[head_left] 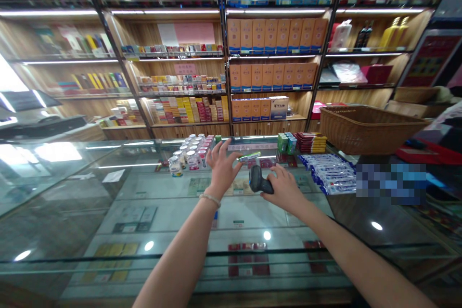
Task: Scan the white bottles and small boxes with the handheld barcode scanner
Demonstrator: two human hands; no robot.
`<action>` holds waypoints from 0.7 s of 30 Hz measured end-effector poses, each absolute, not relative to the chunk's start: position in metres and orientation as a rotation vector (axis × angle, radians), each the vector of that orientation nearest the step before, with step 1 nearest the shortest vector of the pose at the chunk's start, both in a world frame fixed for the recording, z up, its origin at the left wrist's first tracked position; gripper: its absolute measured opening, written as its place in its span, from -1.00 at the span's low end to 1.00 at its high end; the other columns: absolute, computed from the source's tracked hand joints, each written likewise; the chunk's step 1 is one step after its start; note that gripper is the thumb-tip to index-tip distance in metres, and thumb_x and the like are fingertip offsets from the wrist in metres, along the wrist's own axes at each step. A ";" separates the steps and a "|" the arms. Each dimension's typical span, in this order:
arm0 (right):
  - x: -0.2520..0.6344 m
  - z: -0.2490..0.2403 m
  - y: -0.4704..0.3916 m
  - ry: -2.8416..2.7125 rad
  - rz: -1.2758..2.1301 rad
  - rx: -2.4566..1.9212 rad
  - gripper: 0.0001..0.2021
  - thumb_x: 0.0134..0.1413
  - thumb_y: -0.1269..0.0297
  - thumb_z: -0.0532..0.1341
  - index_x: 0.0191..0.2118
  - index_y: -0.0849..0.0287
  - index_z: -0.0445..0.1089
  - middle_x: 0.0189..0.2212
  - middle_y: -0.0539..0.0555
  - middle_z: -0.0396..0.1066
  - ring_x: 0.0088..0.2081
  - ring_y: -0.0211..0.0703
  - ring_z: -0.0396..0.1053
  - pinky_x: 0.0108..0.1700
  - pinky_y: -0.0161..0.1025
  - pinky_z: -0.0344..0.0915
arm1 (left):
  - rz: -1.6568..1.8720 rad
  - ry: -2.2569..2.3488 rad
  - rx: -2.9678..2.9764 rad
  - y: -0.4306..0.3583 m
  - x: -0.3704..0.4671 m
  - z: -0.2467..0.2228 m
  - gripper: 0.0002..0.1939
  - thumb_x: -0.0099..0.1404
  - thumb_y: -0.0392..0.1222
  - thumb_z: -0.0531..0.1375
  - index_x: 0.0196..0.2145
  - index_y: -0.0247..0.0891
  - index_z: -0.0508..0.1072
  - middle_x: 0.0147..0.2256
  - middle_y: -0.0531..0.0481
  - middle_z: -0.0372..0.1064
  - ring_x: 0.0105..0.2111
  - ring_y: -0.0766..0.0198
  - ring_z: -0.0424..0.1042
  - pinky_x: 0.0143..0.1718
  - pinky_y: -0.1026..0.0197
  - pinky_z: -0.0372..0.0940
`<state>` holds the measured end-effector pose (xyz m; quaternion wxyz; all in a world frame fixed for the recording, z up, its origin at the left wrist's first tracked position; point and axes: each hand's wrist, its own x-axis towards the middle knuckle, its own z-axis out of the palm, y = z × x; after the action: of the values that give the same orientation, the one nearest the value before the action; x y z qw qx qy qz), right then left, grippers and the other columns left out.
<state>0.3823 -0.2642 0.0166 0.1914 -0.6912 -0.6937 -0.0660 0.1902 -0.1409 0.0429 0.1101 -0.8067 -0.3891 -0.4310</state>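
My left hand [223, 166], with a beaded bracelet on its wrist, reaches over the glass counter [173, 216]. Its thumb and a finger are at the left end of a slim green tube-shaped pack [250, 156] and appear to pinch it, while the other fingers stick up. In my right hand [287, 186] is a dark barcode scanner [257, 180], its head turned left, just below the green pack. White-lidded jars [192, 158] stand in rows left of my left hand. Upright green packs [282, 143] stand beyond the right hand.
Red and yellow packets [310, 142] are stacked at the back right, beside a pile of blue-and-white packets [330, 173]. A wicker basket [368, 130] stands behind them. Papers [113, 176] lie to the left. Shelves with boxes [277, 33] fill the far wall.
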 end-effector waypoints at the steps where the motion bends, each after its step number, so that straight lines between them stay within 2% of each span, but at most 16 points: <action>1: 0.384 0.016 -0.264 -1.946 -0.199 -1.912 -0.69 0.04 0.19 0.38 -0.11 0.23 0.50 0.17 0.36 0.37 0.31 0.27 0.18 0.25 0.15 0.25 | -1.270 -1.141 -2.370 -0.140 0.190 0.042 -0.84 0.26 -0.12 0.38 -0.17 -0.02 0.62 0.36 -0.08 0.17 0.37 -0.16 0.04 0.38 -0.36 -0.13; 4: 0.388 0.019 -0.266 -1.921 -0.229 -1.841 -0.79 0.04 0.25 0.33 -0.18 0.20 0.50 0.06 0.28 0.43 0.15 0.15 0.35 0.14 -0.01 0.34 | -1.273 -1.140 -2.376 -0.138 0.189 0.040 -0.83 0.27 -0.11 0.37 -0.16 -0.02 0.61 0.36 -0.09 0.17 0.37 -0.14 0.04 0.39 -0.37 -0.14; 6: 0.389 0.025 -0.270 -1.865 -0.223 -1.840 -0.79 0.09 0.25 0.28 -0.15 0.17 0.48 0.03 0.20 0.44 0.02 0.06 0.43 0.01 -0.12 0.37 | -1.278 -1.151 -2.374 -0.137 0.188 0.040 -0.84 0.27 -0.11 0.37 -0.16 -0.02 0.61 0.36 -0.09 0.17 0.37 -0.14 0.04 0.38 -0.38 -0.15; 10: 0.385 0.038 -0.281 -1.756 -0.174 -1.865 -0.75 0.19 0.18 0.21 -0.05 0.11 0.42 0.04 0.10 0.42 -0.20 -0.09 0.50 -0.28 -0.23 0.28 | -1.272 -1.169 -2.364 -0.137 0.189 0.041 -0.85 0.27 -0.12 0.36 -0.17 -0.02 0.61 0.36 -0.08 0.17 0.36 -0.14 0.05 0.38 -0.38 -0.13; 16: 0.375 0.046 -0.289 -1.811 -0.095 -1.809 -0.81 0.14 0.22 0.24 -0.13 0.11 0.36 -0.14 0.05 0.44 -0.22 -0.06 0.49 -0.35 -0.26 0.15 | -1.250 -1.172 -2.361 -0.140 0.189 0.041 -0.84 0.26 -0.10 0.38 -0.17 0.00 0.62 0.36 -0.10 0.19 0.36 -0.18 0.06 0.35 -0.41 -0.11; 21: 0.372 0.044 -0.289 -1.859 -0.091 -1.774 -0.79 0.11 0.23 0.26 -0.13 0.10 0.35 -0.13 0.05 0.44 -0.22 -0.06 0.49 -0.35 -0.26 0.13 | -1.240 -1.177 -2.359 -0.141 0.188 0.042 -0.84 0.27 -0.06 0.37 -0.17 0.00 0.62 0.36 -0.09 0.18 0.36 -0.19 0.06 0.35 -0.40 -0.12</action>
<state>0.3715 -0.2885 0.0441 0.2812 -0.6622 -0.6937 -0.0340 0.1878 -0.1410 0.0421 0.1140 -0.8044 -0.4015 -0.4228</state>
